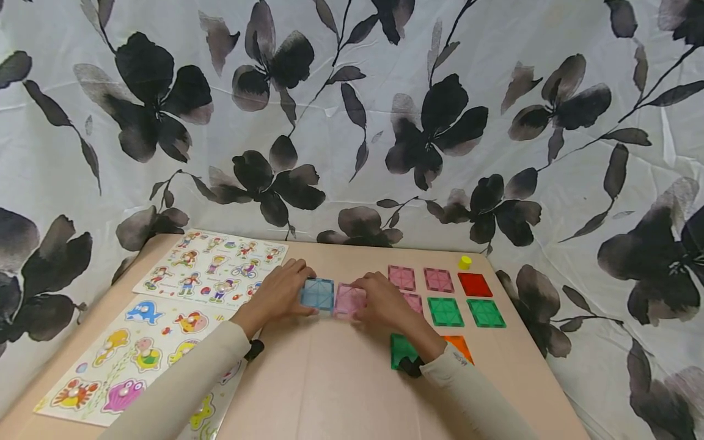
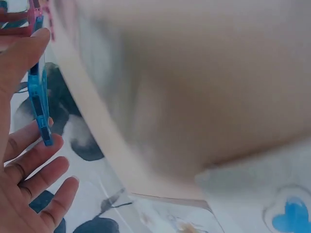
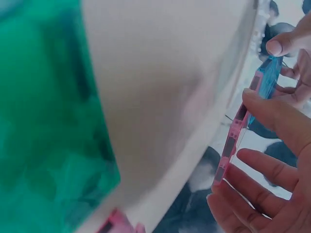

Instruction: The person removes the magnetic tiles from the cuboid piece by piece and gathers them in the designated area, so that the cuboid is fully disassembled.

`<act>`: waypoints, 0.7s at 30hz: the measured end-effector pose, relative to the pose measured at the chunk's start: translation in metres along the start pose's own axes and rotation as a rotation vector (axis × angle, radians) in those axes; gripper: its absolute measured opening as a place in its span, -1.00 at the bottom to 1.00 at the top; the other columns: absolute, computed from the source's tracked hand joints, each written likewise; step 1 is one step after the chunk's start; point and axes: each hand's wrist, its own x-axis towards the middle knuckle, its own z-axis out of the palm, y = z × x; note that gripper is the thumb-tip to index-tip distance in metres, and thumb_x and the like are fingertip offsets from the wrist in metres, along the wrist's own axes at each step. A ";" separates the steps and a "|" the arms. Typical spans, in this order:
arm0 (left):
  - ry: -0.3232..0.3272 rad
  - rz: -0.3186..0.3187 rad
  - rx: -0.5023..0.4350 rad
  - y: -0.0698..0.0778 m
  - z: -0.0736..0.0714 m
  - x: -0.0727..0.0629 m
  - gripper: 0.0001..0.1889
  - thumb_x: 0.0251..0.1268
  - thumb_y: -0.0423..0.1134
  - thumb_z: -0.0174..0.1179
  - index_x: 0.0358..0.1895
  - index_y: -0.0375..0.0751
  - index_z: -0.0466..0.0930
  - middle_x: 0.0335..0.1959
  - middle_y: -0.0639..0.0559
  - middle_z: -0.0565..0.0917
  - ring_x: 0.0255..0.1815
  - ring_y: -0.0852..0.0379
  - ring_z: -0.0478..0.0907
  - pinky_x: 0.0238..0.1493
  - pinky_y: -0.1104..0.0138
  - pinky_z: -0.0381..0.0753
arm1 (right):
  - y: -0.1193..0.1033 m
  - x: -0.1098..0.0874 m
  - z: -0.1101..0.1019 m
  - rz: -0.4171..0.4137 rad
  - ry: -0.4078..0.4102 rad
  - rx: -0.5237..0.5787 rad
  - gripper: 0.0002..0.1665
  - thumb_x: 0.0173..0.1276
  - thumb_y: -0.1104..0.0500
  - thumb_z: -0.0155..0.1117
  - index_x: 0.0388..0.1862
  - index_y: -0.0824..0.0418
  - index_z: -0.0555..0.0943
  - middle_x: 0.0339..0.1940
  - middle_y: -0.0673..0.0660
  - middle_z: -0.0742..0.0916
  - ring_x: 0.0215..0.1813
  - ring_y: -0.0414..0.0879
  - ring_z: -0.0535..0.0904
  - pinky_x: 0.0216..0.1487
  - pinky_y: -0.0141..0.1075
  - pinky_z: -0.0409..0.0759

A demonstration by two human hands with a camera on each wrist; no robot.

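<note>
My left hand (image 1: 279, 292) pinches a translucent blue square magnetic tile (image 1: 318, 294) between thumb and fingers. My right hand (image 1: 386, 305) holds a pink magnetic tile (image 1: 349, 300) by its right side. Side by side near the middle of the table, the two tiles nearly meet edge to edge. Both wrist views show them held up off the tabletop: the blue tile (image 2: 39, 97) stands edge-on at the left thumb, and the pink tile (image 3: 233, 138) rests between the right thumb and fingertips. In the right wrist view the blue tile (image 3: 268, 80) adjoins the pink one's far end.
Right of my hands lie pink tiles (image 1: 438, 280), green tiles (image 1: 445, 312), a red tile (image 1: 475, 285) and a partly covered orange tile (image 1: 459, 347). A small yellow cylinder (image 1: 464, 263) stands at the back. Two picture boards (image 1: 198, 293) (image 1: 90, 366) cover the left side; floral cloth (image 1: 352, 122) hangs behind.
</note>
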 end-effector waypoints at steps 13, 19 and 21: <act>0.087 -0.004 -0.062 0.044 -0.006 -0.007 -0.15 -0.13 0.30 0.66 0.19 -0.14 0.64 0.01 0.01 0.59 -0.01 0.03 0.46 -0.13 0.21 0.46 | 0.019 -0.050 -0.032 0.065 0.050 0.043 -0.20 0.12 -0.01 0.75 0.38 -0.05 0.68 0.39 0.11 0.69 0.57 0.18 0.41 0.47 0.31 0.48; 0.072 0.007 -0.065 0.061 -0.004 -0.013 -0.14 -0.16 0.33 0.67 0.17 -0.13 0.66 0.01 0.02 0.61 -0.02 0.05 0.46 -0.15 0.23 0.44 | 0.042 -0.077 -0.044 0.132 0.030 0.055 -0.15 0.16 0.00 0.73 0.46 -0.09 0.62 0.50 0.19 0.60 0.59 0.26 0.38 0.41 0.38 0.50; 0.057 0.013 -0.073 0.065 -0.003 -0.015 -0.14 -0.17 0.34 0.66 0.18 -0.13 0.67 0.01 0.02 0.62 -0.03 0.06 0.45 -0.14 0.23 0.44 | 0.051 -0.088 -0.048 0.153 0.020 0.065 -0.13 0.17 -0.03 0.71 0.48 -0.06 0.59 0.51 0.22 0.58 0.60 0.32 0.36 0.38 0.40 0.51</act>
